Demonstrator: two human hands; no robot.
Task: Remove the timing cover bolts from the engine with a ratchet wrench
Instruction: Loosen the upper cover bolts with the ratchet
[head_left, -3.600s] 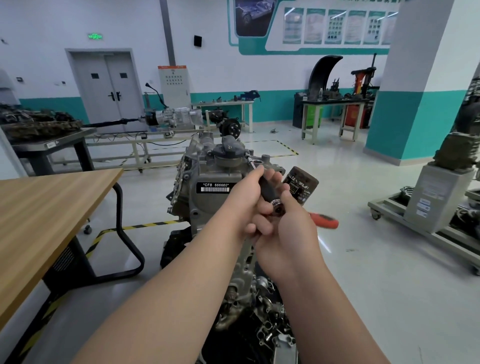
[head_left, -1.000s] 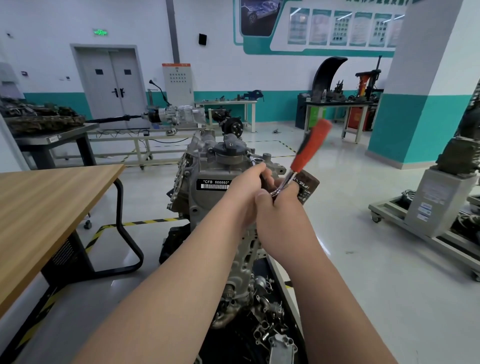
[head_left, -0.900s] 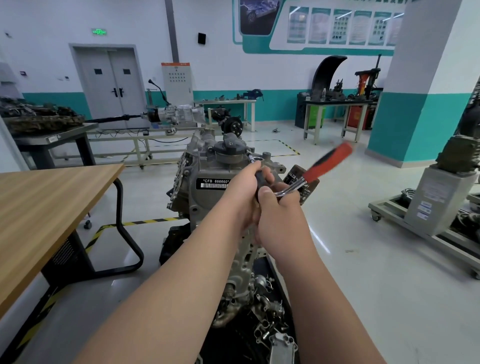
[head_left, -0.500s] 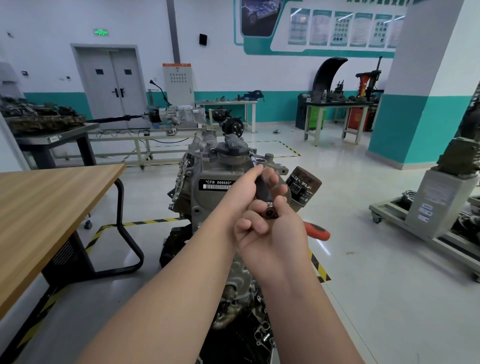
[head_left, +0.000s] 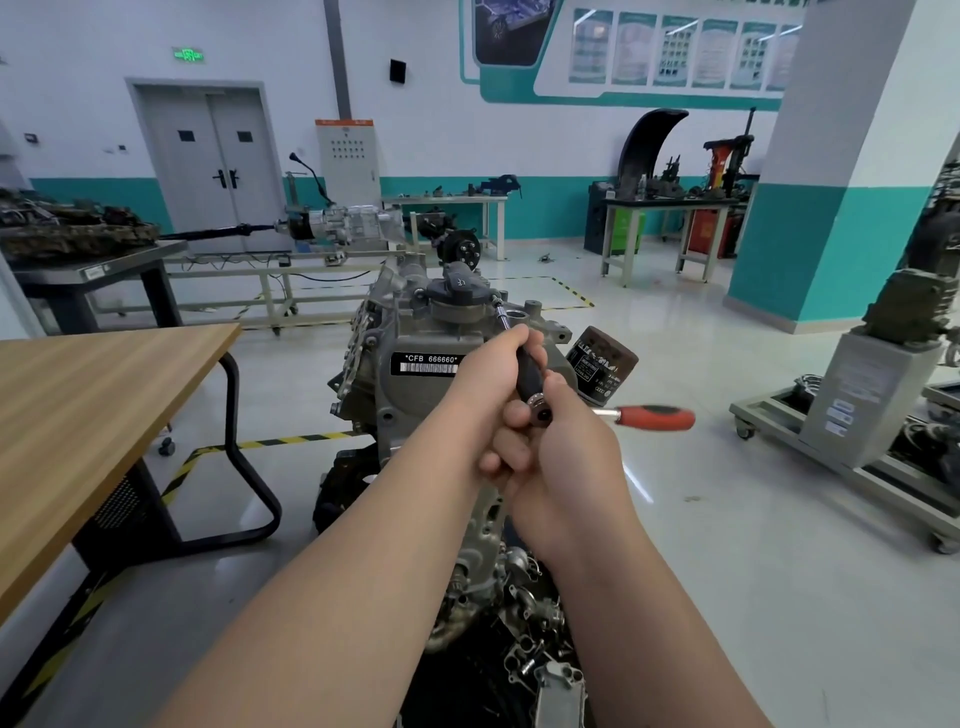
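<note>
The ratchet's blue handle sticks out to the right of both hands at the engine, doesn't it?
No: the head view shows the handle of the ratchet wrench is red, not blue. It does stick out right of the left hand and right hand at the engine.

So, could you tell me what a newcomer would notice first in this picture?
The grey engine stands at centre, with a black CFB 666660 label on its face. Just in front of it, the left grip and right grip both clasp a ratchet, whose red handle sticks out to the right. A wooden table fills the left edge.
</note>
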